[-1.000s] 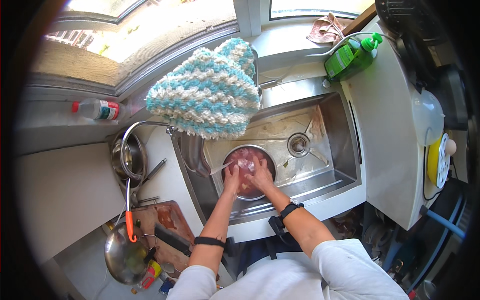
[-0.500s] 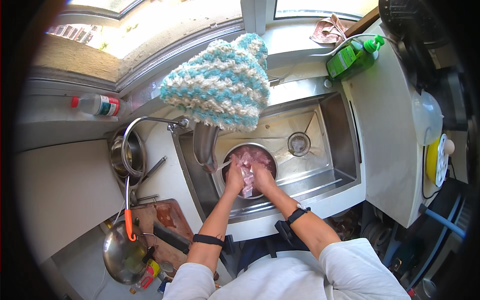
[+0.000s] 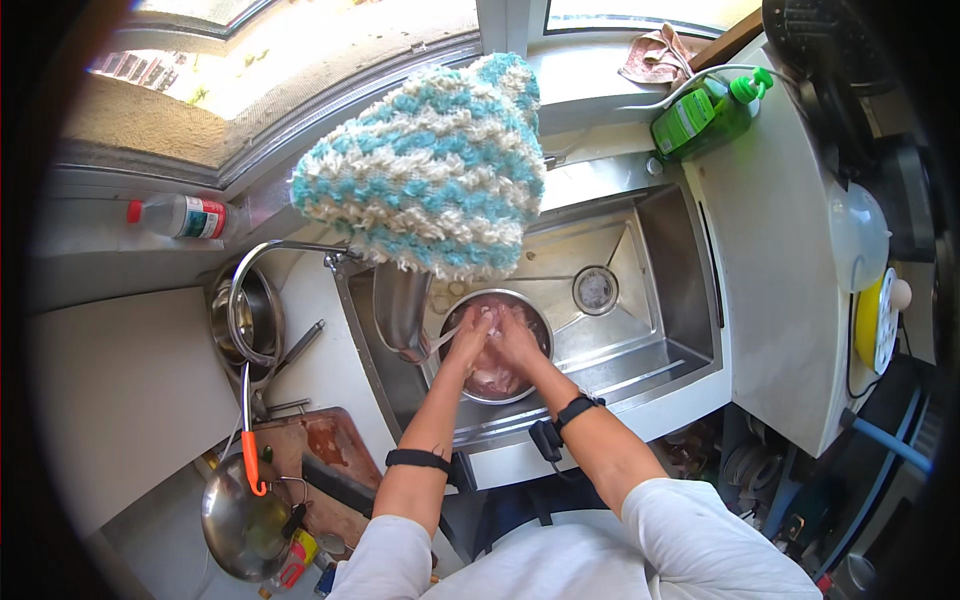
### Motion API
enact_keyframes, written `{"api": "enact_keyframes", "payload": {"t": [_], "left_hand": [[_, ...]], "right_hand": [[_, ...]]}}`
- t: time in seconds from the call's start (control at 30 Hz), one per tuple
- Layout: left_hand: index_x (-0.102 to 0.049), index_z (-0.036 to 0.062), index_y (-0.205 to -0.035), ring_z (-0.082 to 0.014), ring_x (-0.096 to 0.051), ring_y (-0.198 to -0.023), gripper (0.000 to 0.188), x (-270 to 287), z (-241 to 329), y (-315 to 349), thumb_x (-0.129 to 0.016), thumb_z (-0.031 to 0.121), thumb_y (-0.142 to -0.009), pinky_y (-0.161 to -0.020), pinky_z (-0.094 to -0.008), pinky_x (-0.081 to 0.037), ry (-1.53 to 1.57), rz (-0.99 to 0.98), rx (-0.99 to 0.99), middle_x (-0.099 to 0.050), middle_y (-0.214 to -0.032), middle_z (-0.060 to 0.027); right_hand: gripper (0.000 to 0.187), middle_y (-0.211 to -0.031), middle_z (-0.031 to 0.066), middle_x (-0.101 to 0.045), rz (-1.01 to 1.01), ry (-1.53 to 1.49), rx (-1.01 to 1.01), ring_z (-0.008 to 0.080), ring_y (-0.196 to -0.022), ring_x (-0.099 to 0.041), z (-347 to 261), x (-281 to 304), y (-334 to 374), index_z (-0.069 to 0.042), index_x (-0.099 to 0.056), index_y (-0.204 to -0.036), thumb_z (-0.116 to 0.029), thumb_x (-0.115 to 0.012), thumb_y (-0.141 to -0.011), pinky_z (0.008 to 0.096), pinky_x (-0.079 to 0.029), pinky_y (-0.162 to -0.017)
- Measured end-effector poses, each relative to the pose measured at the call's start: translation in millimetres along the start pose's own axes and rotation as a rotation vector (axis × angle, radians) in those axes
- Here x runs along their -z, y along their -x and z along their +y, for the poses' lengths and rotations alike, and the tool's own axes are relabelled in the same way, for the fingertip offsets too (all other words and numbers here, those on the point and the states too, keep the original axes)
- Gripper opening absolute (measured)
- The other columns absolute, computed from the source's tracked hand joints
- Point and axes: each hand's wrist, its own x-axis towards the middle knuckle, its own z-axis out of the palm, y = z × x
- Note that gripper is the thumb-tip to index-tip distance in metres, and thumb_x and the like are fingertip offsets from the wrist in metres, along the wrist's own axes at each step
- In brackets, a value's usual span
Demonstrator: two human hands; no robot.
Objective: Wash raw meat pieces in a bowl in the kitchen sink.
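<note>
Inside the sink (image 3: 690, 250), a round metal bowl (image 3: 548, 322) holds pieces of raw meat (image 3: 492, 378) in pinkish water. My left hand (image 3: 468, 338) is in the bowl's left side, its fingers curled on meat. Close beside it, my right hand (image 3: 518, 342) also presses on meat, with its fingertips partly hidden in the water. The curved metal faucet (image 3: 397, 315) comes down just left of the bowl, and a thin pale stream runs from its mouth toward my left hand. A fluffy blue-and-white striped knitted cover (image 3: 430, 170) hides the upper part of the faucet.
A drain strainer (image 3: 596, 290) lies right of the bowl. Green pump bottle (image 3: 700, 120) and pink cloth (image 3: 660, 55) stand at the back right. On the left are a plastic bottle (image 3: 185, 216), stacked metal pots (image 3: 235, 315), an orange-tipped hook (image 3: 251, 460), a cutting board (image 3: 340, 440) and a pan lid (image 3: 240, 520).
Both hands have lowered the lifted meat into the water and come closer together. The view has shifted slightly, so the knitted cover looks larger and further left.
</note>
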Motion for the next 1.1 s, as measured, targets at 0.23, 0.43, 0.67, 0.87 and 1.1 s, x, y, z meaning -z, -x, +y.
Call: {"api": "enact_keyframes", "payload": {"t": [0.23,0.43,0.67,0.87,1.1], "left_hand": [[-0.059,0.0025,-0.112,-0.0154,-0.063,-0.076,0.026,23,-30,-23,-0.062,0.022,-0.095,-0.073,-0.0295,-0.053,0.025,-0.128,-0.05,-0.062,-0.099,-0.0066],[-0.054,0.0008,-0.121,-0.0174,-0.064,-0.084,0.028,25,-23,8,-0.058,0.011,-0.095,-0.082,-0.032,-0.053,0.112,0.028,-0.116,-0.064,-0.101,-0.0089],[-0.033,-0.0004,-0.146,-0.034,-0.046,-0.129,0.059,25,-50,41,-0.051,0.013,-0.092,-0.106,-0.0392,-0.039,-0.31,0.195,-0.351,-0.042,-0.145,-0.0212],[-0.038,0.0133,-0.138,-0.0297,-0.064,-0.102,0.047,-2,-69,35,-0.046,0.043,-0.101,-0.08,-0.0552,-0.055,0.644,-0.066,0.348,-0.056,-0.125,-0.0154],[-0.041,0.0098,-0.13,-0.022,-0.064,-0.071,0.033,5,-57,28,-0.052,0.022,-0.101,-0.051,-0.0322,-0.053,0.349,-0.066,0.158,-0.063,-0.099,-0.0109]], "right_hand": [[0.027,-0.106,0.0285,-0.062,-0.086,0.006,0.228,0.0443,-0.096,-0.061,-1,-2,9,-0.004,-0.061,-0.111,-0.021,-0.059,-0.09,0.051,-0.048,-0.081],[0.022,-0.106,0.0235,-0.065,0.011,-0.075,0.334,0.0382,-0.099,-0.063,-5,6,49,0.0,-0.065,-0.105,-0.007,-0.049,-0.092,0.0434,-0.05,-0.086],[0.065,-0.144,0.0317,-0.036,0.16,0.042,0.083,0.0475,-0.132,-0.039,5,13,60,0.0,-0.039,-0.141,-0.014,-0.064,-0.082,0.0425,-0.037,-0.109],[0.077,-0.142,0.0294,-0.038,0.021,-0.519,-0.51,0.0428,-0.127,-0.045,27,-46,32,0.001,-0.03,-0.146,-0.02,-0.069,-0.084,0.0446,-0.043,-0.104],[0.051,-0.11,0.0135,-0.063,-0.256,-1.071,-0.488,0.02,-0.092,-0.064,-10,-8,40,-0.007,-0.049,-0.137,0.001,-0.06,-0.087,0.0343,-0.056,-0.064]]}}
